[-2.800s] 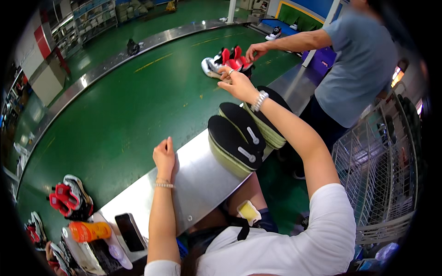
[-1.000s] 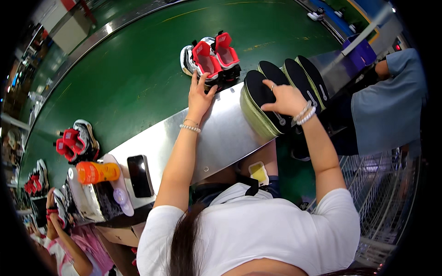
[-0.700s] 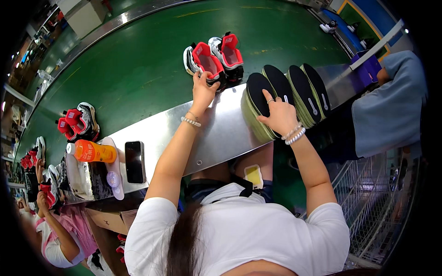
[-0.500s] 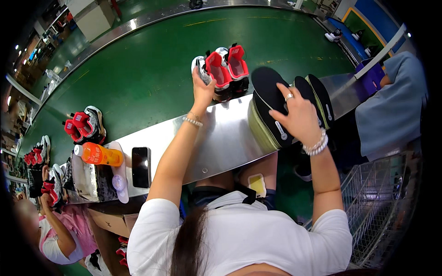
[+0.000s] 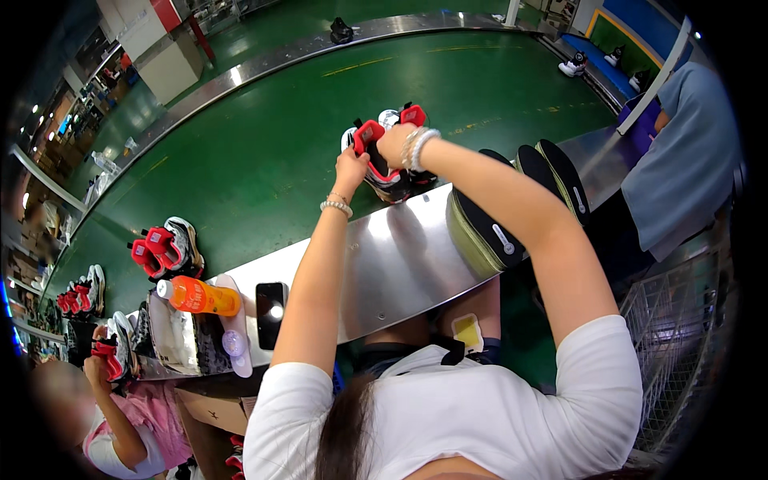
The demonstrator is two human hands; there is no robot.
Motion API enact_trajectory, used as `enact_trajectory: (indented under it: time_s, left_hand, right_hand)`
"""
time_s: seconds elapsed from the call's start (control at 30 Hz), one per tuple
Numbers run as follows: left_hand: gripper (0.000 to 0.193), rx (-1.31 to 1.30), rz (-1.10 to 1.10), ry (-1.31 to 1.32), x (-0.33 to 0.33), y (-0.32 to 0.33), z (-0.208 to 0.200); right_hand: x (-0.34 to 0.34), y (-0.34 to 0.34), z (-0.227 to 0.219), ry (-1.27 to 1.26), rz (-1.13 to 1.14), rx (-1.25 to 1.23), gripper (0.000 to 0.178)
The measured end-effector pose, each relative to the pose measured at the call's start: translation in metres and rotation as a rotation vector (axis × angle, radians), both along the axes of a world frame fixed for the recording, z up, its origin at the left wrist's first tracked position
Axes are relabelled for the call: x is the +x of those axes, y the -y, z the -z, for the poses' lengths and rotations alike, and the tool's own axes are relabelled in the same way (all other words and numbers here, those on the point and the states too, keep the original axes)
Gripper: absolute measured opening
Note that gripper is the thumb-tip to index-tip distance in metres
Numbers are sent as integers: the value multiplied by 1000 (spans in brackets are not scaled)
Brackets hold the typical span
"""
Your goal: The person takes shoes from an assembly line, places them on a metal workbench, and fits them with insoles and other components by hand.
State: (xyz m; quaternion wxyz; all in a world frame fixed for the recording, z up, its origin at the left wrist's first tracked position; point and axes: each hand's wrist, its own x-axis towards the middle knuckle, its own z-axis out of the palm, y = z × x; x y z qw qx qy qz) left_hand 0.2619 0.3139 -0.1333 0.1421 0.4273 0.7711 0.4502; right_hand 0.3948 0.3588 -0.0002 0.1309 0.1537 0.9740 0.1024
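A pair of white, black and red sneakers [image 5: 386, 160] stands on the green conveyor belt [image 5: 264, 152] at the far edge of the steel bench [image 5: 392, 264]. My left hand [image 5: 350, 166] grips the left side of the nearer sneaker. My right hand [image 5: 394, 142] reaches across and holds that sneaker at its red collar. A stack of black insoles with olive undersides [image 5: 488, 232] lies on the bench just right of my right forearm. More insoles [image 5: 556, 172] lean further right.
Another red sneaker pair [image 5: 166, 248] rides the belt at left. An orange bottle [image 5: 198, 296] and a black phone [image 5: 270, 302] lie on the bench's left end. A person in pink [image 5: 120, 408] works at lower left, a person in grey-blue [image 5: 680, 160] at right, by a wire cart [image 5: 680, 344].
My right hand left the insole stack and moved left onto the sneaker. My left hand stayed on the sneaker. The other sneaker pair moved right along the belt.
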Motion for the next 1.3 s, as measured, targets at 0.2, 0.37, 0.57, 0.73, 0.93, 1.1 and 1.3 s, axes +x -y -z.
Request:
enact_trajectory:
  time_s: [0.2, 0.37, 0.57, 0.73, 0.93, 1.1, 1.3]
  left_hand:
    - [29, 56, 16, 90, -28, 20, 12]
    - [31, 24, 93, 42, -11, 10, 4]
    - [36, 122, 57, 144, -3, 10, 9]
    - [38, 63, -68, 174, -30, 51, 19]
    - [33, 217, 203, 215, -10, -6, 7]
    - [21, 534, -40, -513, -31, 5, -9]
    - [16, -235, 160, -617, 10, -9, -37]
  right_hand:
    - [-63, 15, 79, -287, 342, -229, 26]
    - [-85, -52, 138, -123, 280, -334, 24]
    - [-101, -85, 212, -291, 292, -412, 30]
    - [-128, -30, 191, -204, 247, -529, 32]
    - [-106, -78, 162, 29, -13, -221, 25]
    - [-30, 10, 98, -759, 13, -619, 19]
    - [122, 97, 94, -754, 299, -1352, 23]
